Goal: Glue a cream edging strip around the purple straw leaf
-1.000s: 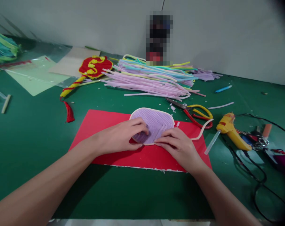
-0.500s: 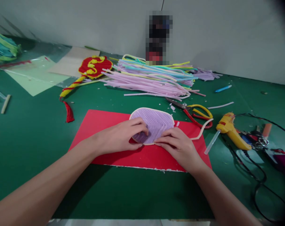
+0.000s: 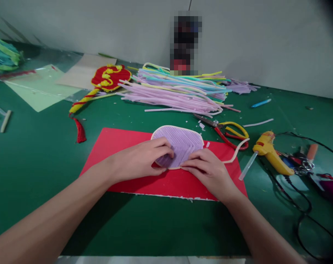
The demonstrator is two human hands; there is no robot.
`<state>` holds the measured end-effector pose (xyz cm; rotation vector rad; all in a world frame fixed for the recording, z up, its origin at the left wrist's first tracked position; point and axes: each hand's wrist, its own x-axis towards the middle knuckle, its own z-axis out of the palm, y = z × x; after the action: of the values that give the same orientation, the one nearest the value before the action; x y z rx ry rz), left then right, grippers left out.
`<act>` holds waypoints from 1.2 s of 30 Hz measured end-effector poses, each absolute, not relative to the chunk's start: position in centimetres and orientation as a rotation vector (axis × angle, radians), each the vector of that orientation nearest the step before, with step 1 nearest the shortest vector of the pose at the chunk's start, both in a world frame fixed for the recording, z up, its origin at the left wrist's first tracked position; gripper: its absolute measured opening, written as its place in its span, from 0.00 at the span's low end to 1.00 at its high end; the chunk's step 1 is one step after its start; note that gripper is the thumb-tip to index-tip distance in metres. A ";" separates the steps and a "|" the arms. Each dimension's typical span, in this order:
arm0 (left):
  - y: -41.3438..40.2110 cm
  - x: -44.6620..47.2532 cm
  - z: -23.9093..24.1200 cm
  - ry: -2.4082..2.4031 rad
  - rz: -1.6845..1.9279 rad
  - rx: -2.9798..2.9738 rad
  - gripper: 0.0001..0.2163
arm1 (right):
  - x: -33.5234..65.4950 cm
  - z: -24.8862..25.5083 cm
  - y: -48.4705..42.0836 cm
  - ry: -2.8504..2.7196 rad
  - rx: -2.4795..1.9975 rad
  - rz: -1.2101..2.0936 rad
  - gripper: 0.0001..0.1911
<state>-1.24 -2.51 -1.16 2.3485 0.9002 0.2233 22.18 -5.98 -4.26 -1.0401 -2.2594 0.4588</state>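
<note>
A rounded purple panel (image 3: pixel 180 141) made of pipe cleaner rows lies on the red sheet (image 3: pixel 122 143), a cream pipe cleaner running along its rim. My left hand (image 3: pixel 150 156) is closed on the panel's lower left edge, thumb below and fingers curled over its surface. At the bottom edge, my right hand (image 3: pixel 207 168) pinches the cream pipe cleaner (image 3: pixel 236 152) against the panel. The loose tail of that strip comes out behind my right hand and curves up toward the scissors. My fingers hide part of the lower rim.
Scissors (image 3: pixel 232 134) with red and yellow handles lie beyond the sheet. A yellow glue gun (image 3: pixel 273 154) and its black cable are at the right. Behind are a pile of pipe cleaners (image 3: pixel 177 95) and a red-and-yellow fan (image 3: pixel 108 79) with a tassel. A blue pen (image 3: pixel 261 103) lies back right.
</note>
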 end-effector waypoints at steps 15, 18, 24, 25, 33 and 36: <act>-2.5 -1.2 -1.2 0.904 0.220 2.355 0.13 | 22.2 -4.3 -6.0 -2.261 -1.048 0.449 0.10; -2.5 -1.2 -1.2 0.905 0.206 2.368 0.13 | 22.2 -4.3 -6.0 -2.258 -1.048 0.460 0.09; -2.5 -1.3 -1.3 0.887 0.219 2.380 0.13 | 22.2 -4.3 -6.0 -2.253 -1.046 0.458 0.09; -2.5 -1.3 -1.3 0.888 0.218 2.379 0.13 | 22.2 -4.3 -6.0 -2.253 -1.045 0.458 0.10; -2.5 -1.3 -1.4 0.888 0.254 2.355 0.14 | 22.1 -4.2 -6.0 -2.257 -1.048 0.453 0.10; -2.4 -1.3 -1.5 0.884 0.261 2.344 0.13 | 22.1 -4.2 -6.0 -2.259 -1.044 0.453 0.10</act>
<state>-1.35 -2.43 -1.52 2.3443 0.8843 0.2610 22.13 -6.03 -4.22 -1.0441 -2.2594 0.4528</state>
